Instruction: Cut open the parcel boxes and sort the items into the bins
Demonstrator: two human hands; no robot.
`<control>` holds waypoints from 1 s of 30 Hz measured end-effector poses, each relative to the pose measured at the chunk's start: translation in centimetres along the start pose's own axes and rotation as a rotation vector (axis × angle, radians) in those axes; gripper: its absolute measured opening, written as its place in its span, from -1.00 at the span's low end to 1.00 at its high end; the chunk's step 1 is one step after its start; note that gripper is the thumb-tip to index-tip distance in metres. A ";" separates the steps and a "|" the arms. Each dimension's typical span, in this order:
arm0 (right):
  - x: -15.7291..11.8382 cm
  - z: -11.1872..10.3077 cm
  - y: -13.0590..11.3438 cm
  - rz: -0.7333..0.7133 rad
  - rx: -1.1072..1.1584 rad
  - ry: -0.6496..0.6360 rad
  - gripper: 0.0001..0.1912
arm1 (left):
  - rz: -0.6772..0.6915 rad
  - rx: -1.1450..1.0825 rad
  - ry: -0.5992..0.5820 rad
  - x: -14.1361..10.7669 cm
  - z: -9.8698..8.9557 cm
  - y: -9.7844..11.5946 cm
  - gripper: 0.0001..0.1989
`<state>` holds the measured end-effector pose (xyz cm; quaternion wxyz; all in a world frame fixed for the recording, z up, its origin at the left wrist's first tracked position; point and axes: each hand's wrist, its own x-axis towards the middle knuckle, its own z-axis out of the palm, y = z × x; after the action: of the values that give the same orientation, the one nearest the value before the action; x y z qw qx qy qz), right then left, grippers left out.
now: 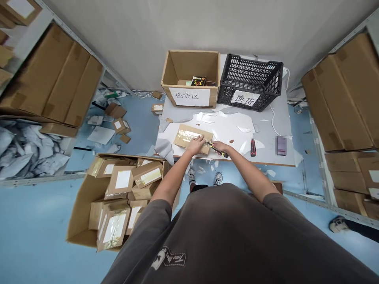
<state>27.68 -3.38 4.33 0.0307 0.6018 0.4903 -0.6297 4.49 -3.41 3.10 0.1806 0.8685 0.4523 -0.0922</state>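
Note:
A taped cardboard box (184, 135) lies flat near the front edge of the white table. My left hand (196, 144) rests on top of the box, fingers stretched out and pressing it down. In my right hand (220, 147) is a yellow and black utility knife (213, 148), its front end at the right side of the box. Whether the blade is in the tape or only touching it, I cannot tell. A second utility knife, red and black (253, 148), lies on the table to the right of my right hand.
A labelled carton (189, 97) and a black plastic crate (251, 85) stand at the table's back. Paper scraps (244, 122) litter the table (275, 122). A big carton of parcels (78, 213) sits left. At far right shows another person's foot (338, 225).

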 end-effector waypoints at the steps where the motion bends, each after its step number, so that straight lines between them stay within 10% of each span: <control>1: -0.2 0.2 -0.1 0.013 0.012 0.005 -0.78 | 0.012 -0.004 0.004 0.0 0.0 0.0 -0.27; 13: -1.7 1.4 0.0 0.069 -0.042 0.054 -0.83 | 0.076 -0.051 0.037 0.8 0.9 -0.9 -0.24; 25: -1.6 5.7 6.6 -0.072 0.213 0.075 -0.69 | 0.096 -0.159 0.083 -0.3 0.9 -1.8 -0.15; 30: -2.4 4.3 7.9 -0.094 0.286 0.196 -0.71 | -0.043 -0.139 0.158 1.9 -1.0 -1.9 -0.49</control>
<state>30.22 -11.60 0.77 -0.1327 0.6347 0.4240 -0.6323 4.04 -0.60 2.99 0.2023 0.8485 0.4890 0.0044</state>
